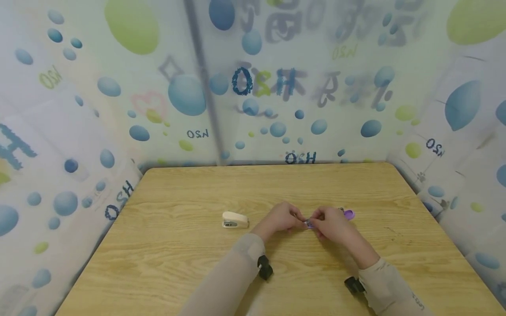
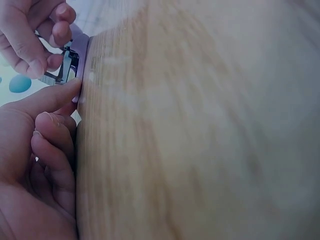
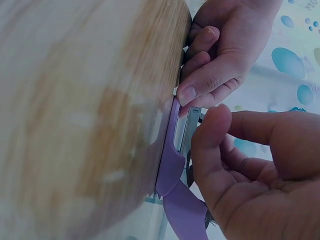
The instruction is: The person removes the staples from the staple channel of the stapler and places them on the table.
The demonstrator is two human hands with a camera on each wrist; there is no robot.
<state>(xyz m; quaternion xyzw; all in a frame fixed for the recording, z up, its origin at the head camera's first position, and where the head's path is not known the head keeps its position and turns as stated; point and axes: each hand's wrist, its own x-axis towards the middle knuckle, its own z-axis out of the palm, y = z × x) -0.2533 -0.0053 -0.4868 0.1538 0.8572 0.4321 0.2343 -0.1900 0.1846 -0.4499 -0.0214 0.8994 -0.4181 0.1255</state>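
Observation:
A purple stapler (image 3: 171, 167) lies opened out on the wooden table, its top part (image 1: 349, 214) swung back to the right of the hands. My left hand (image 1: 285, 216) pinches the tip of its purple base between thumb and finger. Close by, my right hand (image 1: 333, 224) has thumb and index finger pinched on a small grey ribbed piece (image 2: 47, 78) that looks like a strip of staples. It sits right at the end of the stapler's metal channel (image 3: 190, 127). Fingers hide much of the channel in the head view.
To the left of the hands stands a cream stapler (image 1: 235, 220) on the table (image 1: 178, 245). Printed curtains (image 1: 253, 131) hang along the back and both sides of the table. A black wrist camera (image 1: 265, 267) is strapped to each sleeve.

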